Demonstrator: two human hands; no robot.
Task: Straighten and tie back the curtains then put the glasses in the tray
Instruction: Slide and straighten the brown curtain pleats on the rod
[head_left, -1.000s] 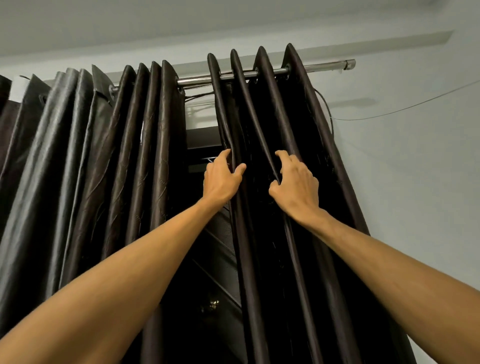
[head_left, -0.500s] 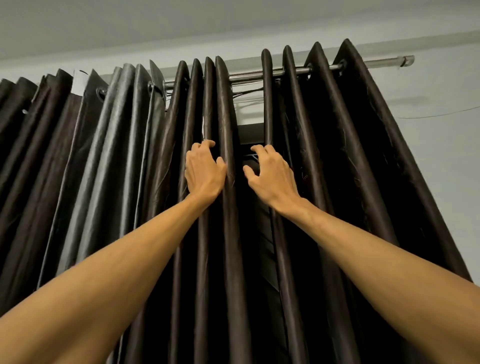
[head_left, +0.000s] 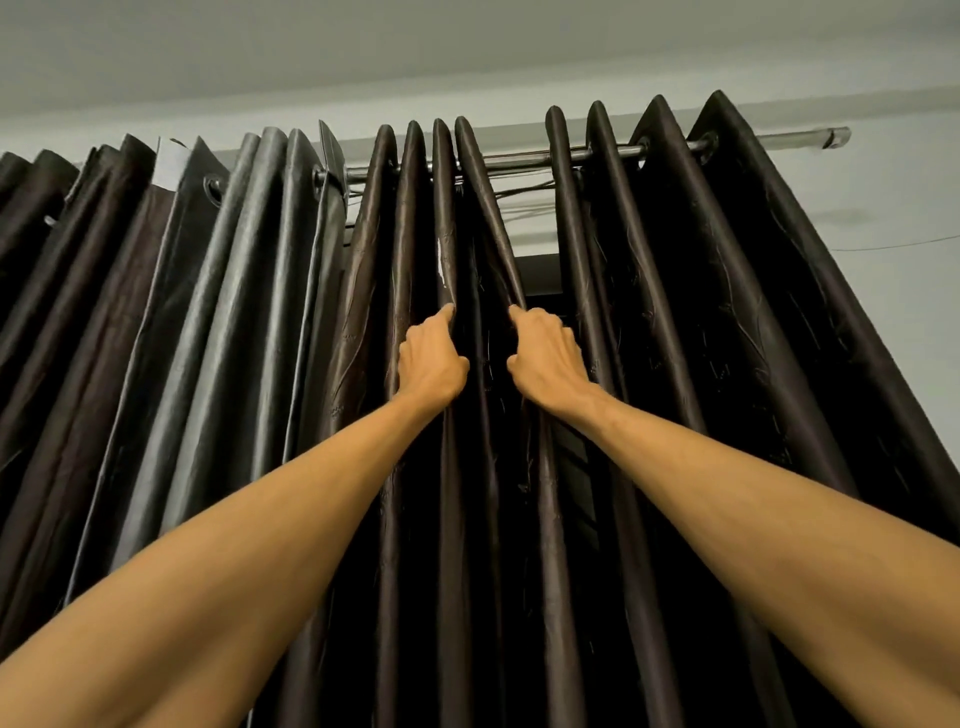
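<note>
Both hands up on the dark curtains (head_left: 727, 338), not far below the rod (head_left: 524, 158).

I have the left hand (head_left: 431, 361) and the right hand (head_left: 545, 358) close together, each with fingers curled into a pleat of glossy fabric. The pleated panels hang by eyelets from the metal rod, and a narrow gap opens just above the right hand. At far right I see a thin wire (head_left: 893, 243) crossing the pale wall (head_left: 883, 197).

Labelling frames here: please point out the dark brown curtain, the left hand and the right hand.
dark brown curtain (head_left: 727, 312): head view, a pleat right of the hands.
left hand (head_left: 431, 358): head view, back of the hand.
right hand (head_left: 545, 358): head view, back of the hand.
</note>
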